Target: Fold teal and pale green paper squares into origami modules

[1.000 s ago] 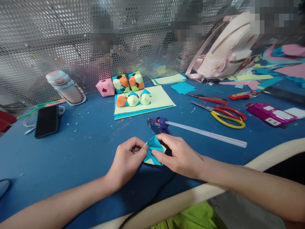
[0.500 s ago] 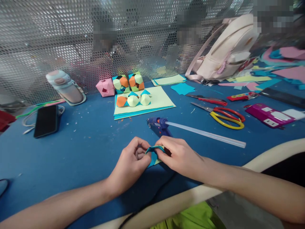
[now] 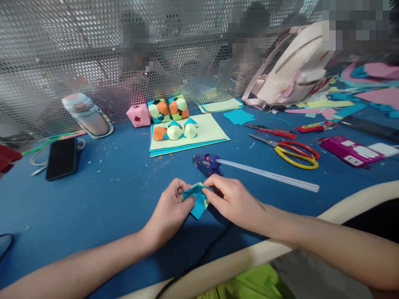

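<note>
Between my two hands is a small folded paper piece (image 3: 198,203), blue with pale-green patches, held just above the blue table (image 3: 102,211). My left hand (image 3: 173,205) pinches its left side, thumb in front. On its upper right edge, the thumb and fingers of my right hand (image 3: 229,195) are closed. Just beyond my right hand lies a dark-blue glue gun (image 3: 207,161) with a long clear glue stick (image 3: 268,174) sticking out to the right. Past it, several small folded orange and pale-green paper pieces (image 3: 174,131) rest on stacked paper sheets (image 3: 207,133).
Folded paper balls (image 3: 158,110) line the mesh screen (image 3: 93,50). To the right are scissors (image 3: 297,154), a red cutter (image 3: 277,132), a purple power strip (image 3: 352,150) and a backpack (image 3: 289,70). A phone (image 3: 62,158) and a bottle (image 3: 85,114) are at left.
The paper piece was turned and folded over between my fingers; its blue face now shows broader, pointing downward. Both hands keep their grip and have shifted only slightly.
</note>
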The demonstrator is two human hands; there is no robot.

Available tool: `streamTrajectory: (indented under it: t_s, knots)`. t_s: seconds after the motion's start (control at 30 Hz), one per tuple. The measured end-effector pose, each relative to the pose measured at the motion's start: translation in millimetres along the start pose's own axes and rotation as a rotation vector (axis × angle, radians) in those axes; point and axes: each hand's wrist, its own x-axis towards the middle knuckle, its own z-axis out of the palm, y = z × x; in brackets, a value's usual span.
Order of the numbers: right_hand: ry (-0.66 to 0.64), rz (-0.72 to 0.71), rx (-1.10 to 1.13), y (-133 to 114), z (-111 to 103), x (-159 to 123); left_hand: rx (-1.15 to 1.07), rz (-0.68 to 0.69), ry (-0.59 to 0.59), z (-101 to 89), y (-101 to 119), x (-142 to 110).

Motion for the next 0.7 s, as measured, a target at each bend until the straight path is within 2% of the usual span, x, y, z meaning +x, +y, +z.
streamTrajectory:
  t_s: [0.27,0.37,0.47,0.53,0.7]
  knots:
    - [0.015,-0.162,-0.055,6.7,2.4,0.2,0.023,-0.028,-0.144,-1.6,0.2,-1.6]
    - [0.056,-0.138,-0.039,5.2,1.9,0.9,0.028,-0.021,-0.115,-2.3,-3.1,-0.9]
    - [0.065,-0.207,-0.026,5.1,1.6,1.1,-0.005,0.006,-0.077,-2.0,-5.8,-1.0]
    - [0.062,-0.253,-0.036,6.3,1.7,1.0,-0.03,0.007,-0.078,-1.4,-6.4,-1.4]
    - [0.051,-0.266,-0.057,10.1,3.2,0.3,-0.11,-0.02,-0.1,-0.8,-6.9,-2.2]
